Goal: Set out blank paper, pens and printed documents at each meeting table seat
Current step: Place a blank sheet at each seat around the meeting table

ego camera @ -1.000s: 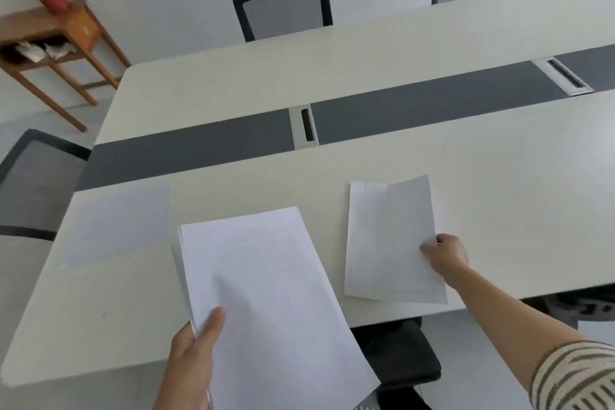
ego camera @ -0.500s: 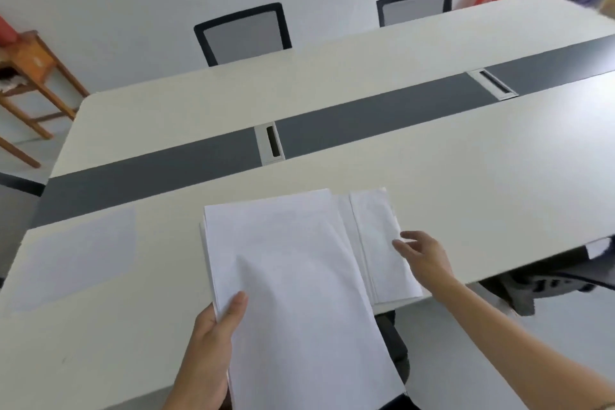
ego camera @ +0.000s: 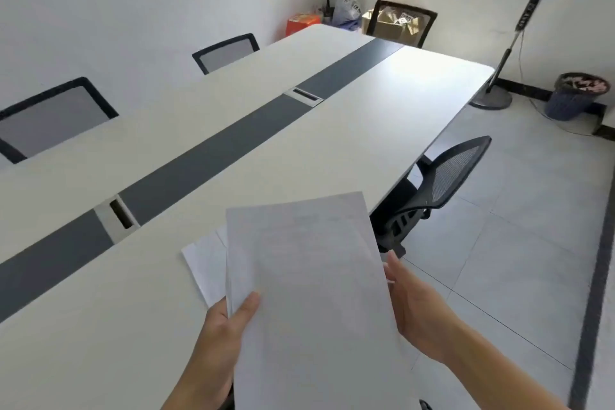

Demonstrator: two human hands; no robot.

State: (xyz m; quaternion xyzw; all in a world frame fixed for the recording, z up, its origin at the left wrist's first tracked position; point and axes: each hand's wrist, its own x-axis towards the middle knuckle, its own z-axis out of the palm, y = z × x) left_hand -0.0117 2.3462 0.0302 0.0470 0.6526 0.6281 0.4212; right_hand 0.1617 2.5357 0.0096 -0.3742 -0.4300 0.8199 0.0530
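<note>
My left hand (ego camera: 223,326) grips a stack of white paper (ego camera: 309,293) by its lower left edge, thumb on top, and holds it above the near edge of the long white meeting table (ego camera: 299,156). Faint print shows through the top sheet. My right hand (ego camera: 412,306) is at the stack's right edge with fingers spread; whether it touches the paper I cannot tell. A single white sheet (ego camera: 206,266) lies on the table, mostly hidden behind the stack. No pens are visible.
A dark grey strip with cable ports (ego camera: 304,97) runs down the table's middle. A black mesh chair (ego camera: 442,183) is tucked in at the near side; two more chairs (ego camera: 226,51) stand across. A standing fan (ego camera: 529,20), a waste bin (ego camera: 575,95) and boxes (ego camera: 392,25) fill the far corner.
My view has swung right along the table. My right hand left the sheet it laid down and came back to the stack's right edge. My left hand carried the stack rightwards.
</note>
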